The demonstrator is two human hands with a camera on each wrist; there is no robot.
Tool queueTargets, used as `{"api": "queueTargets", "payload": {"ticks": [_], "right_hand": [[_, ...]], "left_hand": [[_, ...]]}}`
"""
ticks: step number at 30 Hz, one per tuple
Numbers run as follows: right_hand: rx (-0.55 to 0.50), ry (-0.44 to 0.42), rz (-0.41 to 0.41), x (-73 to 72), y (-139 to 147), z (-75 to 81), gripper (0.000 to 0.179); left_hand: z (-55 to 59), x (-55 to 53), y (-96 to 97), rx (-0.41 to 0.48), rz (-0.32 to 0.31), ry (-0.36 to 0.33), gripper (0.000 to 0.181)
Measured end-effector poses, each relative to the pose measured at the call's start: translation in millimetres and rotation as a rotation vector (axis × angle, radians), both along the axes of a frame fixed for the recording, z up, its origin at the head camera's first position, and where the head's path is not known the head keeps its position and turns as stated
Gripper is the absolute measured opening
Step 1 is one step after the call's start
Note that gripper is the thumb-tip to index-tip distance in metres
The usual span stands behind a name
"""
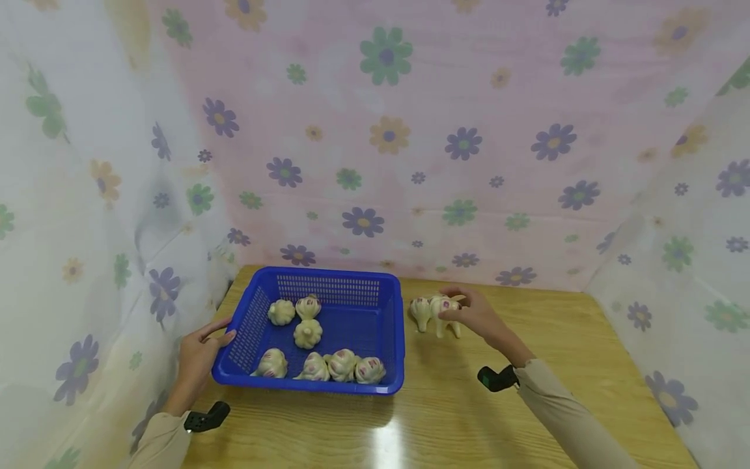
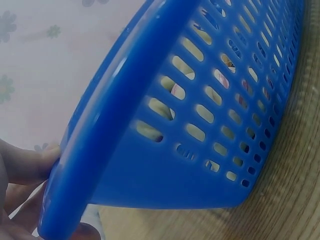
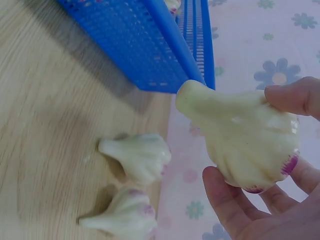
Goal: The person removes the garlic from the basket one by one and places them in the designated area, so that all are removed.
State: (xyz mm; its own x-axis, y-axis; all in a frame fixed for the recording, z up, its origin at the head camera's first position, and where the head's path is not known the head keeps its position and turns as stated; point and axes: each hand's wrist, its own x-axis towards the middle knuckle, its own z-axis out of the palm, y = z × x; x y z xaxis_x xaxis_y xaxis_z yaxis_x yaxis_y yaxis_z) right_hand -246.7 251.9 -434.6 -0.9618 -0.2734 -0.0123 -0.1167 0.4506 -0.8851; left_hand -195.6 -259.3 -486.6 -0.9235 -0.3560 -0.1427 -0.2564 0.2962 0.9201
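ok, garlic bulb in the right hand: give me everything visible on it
The garlic bulb is pale cream, glossy and ribbed, with purple patches near its base and a thick, blunt stem. It looks like moulded plastic. The right hand holds it between thumb and fingers, apparently above the table, right of the blue basket in the head view. Its far side is hidden.

Blue slotted basket (image 1: 307,385), seven pale garlic bulbs (image 1: 307,334) inside; one purple-marked bulb (image 3: 245,142) held, two bulbs (image 3: 142,157) lying nearby
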Motion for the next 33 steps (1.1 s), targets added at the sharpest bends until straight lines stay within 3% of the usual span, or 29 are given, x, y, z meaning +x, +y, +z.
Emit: {"api": "queueTargets", "payload": {"ticks": [11,20,29,33], "right_hand": [[0.083,-0.05,-0.05,-1.5,23.7,-0.2,0.053],[0.114,-0.046,-0.061,-10.7,45.5,-15.5,0.053],[0.193,0.012,-0.09,-15.7,57.4,-27.6,0.047],[0.231,0.038,-0.095,-22.3,67.2,-41.2,0.047]], "left_hand": [[-5.8,-2.1,-3.2,0.051,0.005,0.066,0.043],[2.5,-1.8,1.4,0.037,0.009,0.005,0.043],[-8.7,-3.8,-3.1,0.043,0.031,0.034,0.042],[-6.6,-2.3,-1.6,0.039,0.02,0.018,0.042]]}}
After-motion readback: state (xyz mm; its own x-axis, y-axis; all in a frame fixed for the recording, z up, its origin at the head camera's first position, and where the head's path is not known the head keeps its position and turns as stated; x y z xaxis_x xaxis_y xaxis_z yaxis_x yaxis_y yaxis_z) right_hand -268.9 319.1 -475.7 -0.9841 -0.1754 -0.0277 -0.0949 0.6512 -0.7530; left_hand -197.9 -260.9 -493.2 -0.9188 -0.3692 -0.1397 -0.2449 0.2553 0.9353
